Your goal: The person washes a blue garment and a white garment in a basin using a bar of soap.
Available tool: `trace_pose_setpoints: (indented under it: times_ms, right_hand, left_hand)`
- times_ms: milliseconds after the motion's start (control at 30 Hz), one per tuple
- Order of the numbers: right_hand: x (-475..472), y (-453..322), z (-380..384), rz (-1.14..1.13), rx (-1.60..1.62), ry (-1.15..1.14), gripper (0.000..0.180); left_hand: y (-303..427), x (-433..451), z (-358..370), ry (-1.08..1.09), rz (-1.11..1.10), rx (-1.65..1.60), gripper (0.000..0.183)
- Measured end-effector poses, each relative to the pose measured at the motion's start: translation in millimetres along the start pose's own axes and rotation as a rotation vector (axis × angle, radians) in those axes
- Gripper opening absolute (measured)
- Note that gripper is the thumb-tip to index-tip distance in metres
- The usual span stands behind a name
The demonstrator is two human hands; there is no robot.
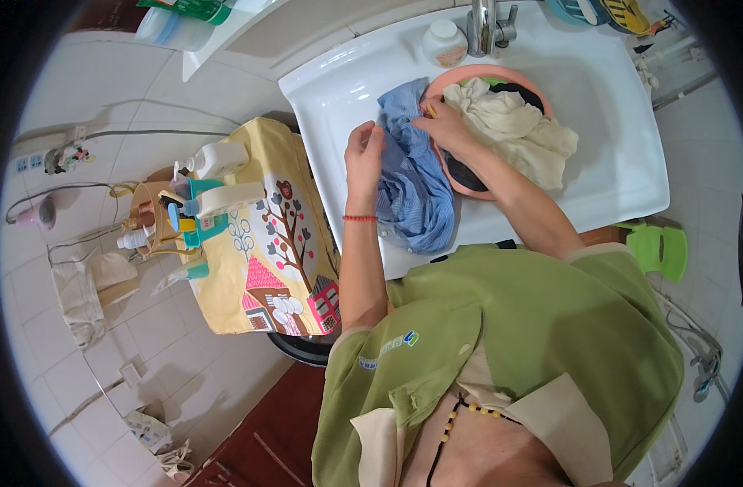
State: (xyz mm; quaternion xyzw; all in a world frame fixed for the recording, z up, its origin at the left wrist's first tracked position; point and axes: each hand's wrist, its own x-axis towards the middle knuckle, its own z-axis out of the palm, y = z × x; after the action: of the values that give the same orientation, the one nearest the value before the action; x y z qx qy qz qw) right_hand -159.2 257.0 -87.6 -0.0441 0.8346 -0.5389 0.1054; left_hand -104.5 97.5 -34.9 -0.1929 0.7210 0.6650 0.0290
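A blue striped garment (415, 182) with buttons lies in the left part of a white ceramic sink (615, 152). My left hand (365, 152), with a red bead bracelet at the wrist, is at the garment's left edge, fingers bent; whether they grip cloth is unclear. My right hand (443, 123) is at the upper right part of the blue garment, thumb and fingers pinching its cloth. A pink basin (517, 74) stands in the sink to the right, holding dark and green cloth. A cream cloth (524, 131) lies on top and hangs over the basin's right rim.
A white plastic bottle (444, 44) stands on the sink's back ledge beside the chrome faucet (482, 30). Left of the sink, a yellow printed cover (225, 304) bears pump bottles (224, 159) and a teal basket (212, 228). A green plastic stool (667, 249) is at the right.
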Motion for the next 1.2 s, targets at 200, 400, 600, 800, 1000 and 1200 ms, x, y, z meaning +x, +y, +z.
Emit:
trace_pose_setpoints:
  times_ms: [200,400,600,800,1000,1200]
  right_hand:
    - [-20,-50,-36,0.105,0.907,-0.432,0.018]
    - [-28,-62,-46,0.167,1.271,-0.615,0.026]
    - [-29,-70,-52,0.086,1.137,-0.497,0.032]
    - [-40,-111,-63,-0.228,0.866,-0.375,0.053]
    - [-6,-138,-50,-0.577,0.553,-0.344,0.059]
    - [12,-43,12,-0.277,-0.098,-0.483,0.042]
  left_hand:
    - [6,19,-5,-0.204,-0.279,-0.307,0.063]
    - [20,5,1,-0.305,-0.055,-0.412,0.066]
    - [17,-27,6,-0.28,0.486,0.455,0.053]
    - [59,-62,-6,0.019,0.635,0.437,0.043]
    - [48,-64,-37,0.375,0.639,0.433,0.035]
    - [3,-79,-42,0.052,-0.205,-1.026,0.018]
